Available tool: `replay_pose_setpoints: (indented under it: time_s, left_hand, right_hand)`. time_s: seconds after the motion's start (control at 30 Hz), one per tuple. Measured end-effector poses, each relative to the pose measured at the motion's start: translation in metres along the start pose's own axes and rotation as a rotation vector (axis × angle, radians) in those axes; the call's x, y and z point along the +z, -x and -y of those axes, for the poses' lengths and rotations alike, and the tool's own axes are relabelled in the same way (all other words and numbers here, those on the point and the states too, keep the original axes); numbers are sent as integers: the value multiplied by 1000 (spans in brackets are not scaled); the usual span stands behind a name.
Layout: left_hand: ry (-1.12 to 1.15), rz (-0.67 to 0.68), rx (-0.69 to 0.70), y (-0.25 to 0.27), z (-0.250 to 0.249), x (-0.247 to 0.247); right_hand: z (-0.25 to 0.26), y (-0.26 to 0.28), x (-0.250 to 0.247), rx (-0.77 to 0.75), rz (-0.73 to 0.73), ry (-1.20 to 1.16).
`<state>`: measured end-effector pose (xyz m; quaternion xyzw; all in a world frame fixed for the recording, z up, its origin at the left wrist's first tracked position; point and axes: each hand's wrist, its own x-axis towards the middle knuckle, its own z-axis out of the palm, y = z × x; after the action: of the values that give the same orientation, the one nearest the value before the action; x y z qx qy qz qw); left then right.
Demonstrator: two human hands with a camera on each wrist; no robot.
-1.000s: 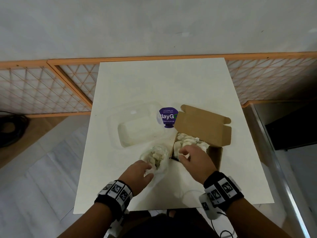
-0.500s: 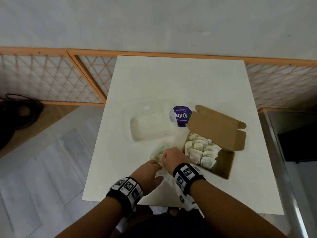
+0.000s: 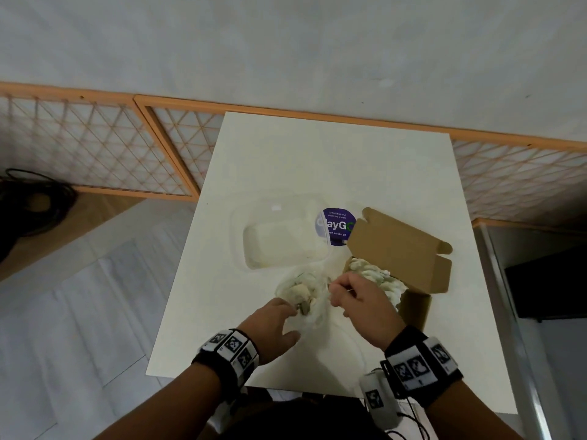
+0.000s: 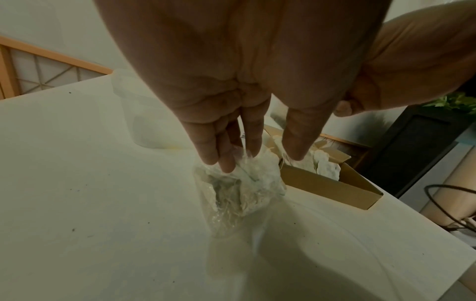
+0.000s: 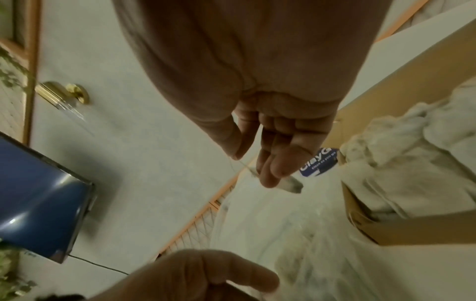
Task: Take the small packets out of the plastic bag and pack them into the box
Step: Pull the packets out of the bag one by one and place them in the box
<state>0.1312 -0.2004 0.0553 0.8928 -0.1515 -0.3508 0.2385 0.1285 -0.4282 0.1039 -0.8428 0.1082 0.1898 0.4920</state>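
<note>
Lying in the bag [image 3: 303, 295] on the table [image 3: 333, 166], the remaining packets [image 3: 298, 293] sit just left of the box [image 3: 413, 308]. Left hand [image 3: 274, 325] pinches the bag's near edge; right hand [image 3: 360, 301], nearer the box, pinches something small, possibly a packet's string.

Crumpled clear plastic bag [image 3: 301, 290] of packets lies beside the packet-filled cardboard box [image 3: 413, 300].
</note>
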Motion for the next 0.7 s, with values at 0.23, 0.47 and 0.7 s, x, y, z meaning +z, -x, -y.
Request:
replay_pose_setpoints:
  time_s: [0.23,0.47,0.7]
  left_hand:
    - [-36,-8,65,13,-21,-35]
    - [363,-169,294,39,-77,-96]
    - [685,-214,410,48,-111,-120]
  right_hand:
    - [38,24,-29,20,-21,-333]
    - [76,47,-52,-112,-15,-443]
    - [96,54,-58,-234,-57,-479]
